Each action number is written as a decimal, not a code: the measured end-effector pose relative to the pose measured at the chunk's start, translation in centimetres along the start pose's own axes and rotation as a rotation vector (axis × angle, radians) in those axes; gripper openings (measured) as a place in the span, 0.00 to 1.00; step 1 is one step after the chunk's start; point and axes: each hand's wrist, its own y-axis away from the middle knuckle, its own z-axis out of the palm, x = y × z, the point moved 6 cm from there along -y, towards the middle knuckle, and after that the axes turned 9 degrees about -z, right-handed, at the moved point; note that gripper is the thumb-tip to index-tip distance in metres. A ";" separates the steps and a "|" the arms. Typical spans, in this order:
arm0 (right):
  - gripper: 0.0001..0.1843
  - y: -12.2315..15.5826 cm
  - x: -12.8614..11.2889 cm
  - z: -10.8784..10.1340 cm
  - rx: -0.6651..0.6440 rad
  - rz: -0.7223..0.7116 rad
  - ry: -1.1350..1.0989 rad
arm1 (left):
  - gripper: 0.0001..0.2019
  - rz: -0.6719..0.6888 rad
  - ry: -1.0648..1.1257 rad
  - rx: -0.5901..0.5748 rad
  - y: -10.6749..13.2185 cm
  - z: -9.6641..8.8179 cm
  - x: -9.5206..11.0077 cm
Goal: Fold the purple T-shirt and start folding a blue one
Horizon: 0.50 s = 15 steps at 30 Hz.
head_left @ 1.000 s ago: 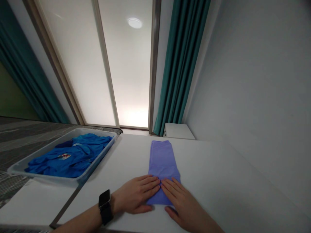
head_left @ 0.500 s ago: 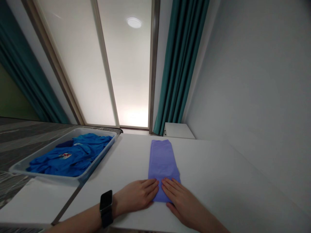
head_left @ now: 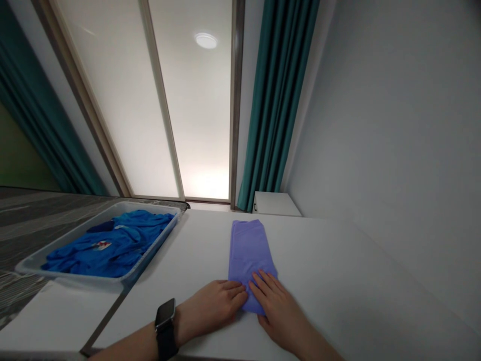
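Note:
A folded purple cloth [head_left: 248, 250] lies lengthwise on the white table [head_left: 338, 281], running away from me. My left hand [head_left: 212, 308], with a black watch on the wrist, rests at the cloth's near left corner, its fingers curled at the edge. My right hand [head_left: 276, 306] lies on the near right corner with its fingers stretched out flat. Both hands touch the cloth's near end and hide it.
A grey tray [head_left: 158, 244] holding crumpled blue garments [head_left: 108, 245] sits at the left. A small white cabinet [head_left: 276, 204] stands beyond the table's far edge. Teal curtains [head_left: 278, 100] and a frosted window are behind. A white wall runs along the right.
Both hands have slid a little towards me along the cloth's near end, and the left fingers have curled from flat. The cloth looks shorter at the near end.

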 end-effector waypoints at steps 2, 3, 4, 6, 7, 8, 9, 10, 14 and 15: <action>0.32 -0.3 -0.1 -0.2 -0.075 0.028 -0.020 | 0.16 0.006 0.086 -0.006 0.2 -0.3 -0.2; 0.31 -0.4 -0.3 -0.4 -0.106 0.037 -0.030 | 0.20 0.009 0.124 0.001 0.4 -0.4 -0.4; 0.31 -0.5 -0.5 -0.7 -0.133 0.042 -0.040 | 0.25 0.008 0.156 0.014 0.6 -0.3 -0.8; 0.31 -0.6 -1.0 -1.5 -0.179 0.041 -0.058 | 0.35 -0.020 0.197 0.042 1.0 0.2 -1.9; 0.31 -0.6 -1.2 -1.8 -0.199 0.040 -0.065 | 0.36 -0.047 0.210 0.056 1.3 0.5 -2.6; 0.30 -0.6 -1.4 -2.2 -0.216 0.038 -0.073 | 0.36 -0.082 0.221 0.070 1.4 0.9 -3.3; 0.29 -0.5 -1.4 -2.5 -0.231 0.034 -0.080 | 0.34 -0.117 0.231 0.084 1.6 1.3 -3.9; 0.28 -0.5 -1.4 -2.8 -0.243 0.028 -0.089 | 0.33 -0.148 0.241 0.096 1.7 1.6 -4.4; 0.25 -0.5 -1.1 -4.0 -0.250 -0.016 -0.123 | 0.27 -0.193 0.288 0.129 1.8 2.1 -4.8; 0.24 -0.6 -1.0 -4.5 -0.245 -0.031 -0.120 | 0.27 -0.194 0.297 0.132 1.8 2.0 -4.8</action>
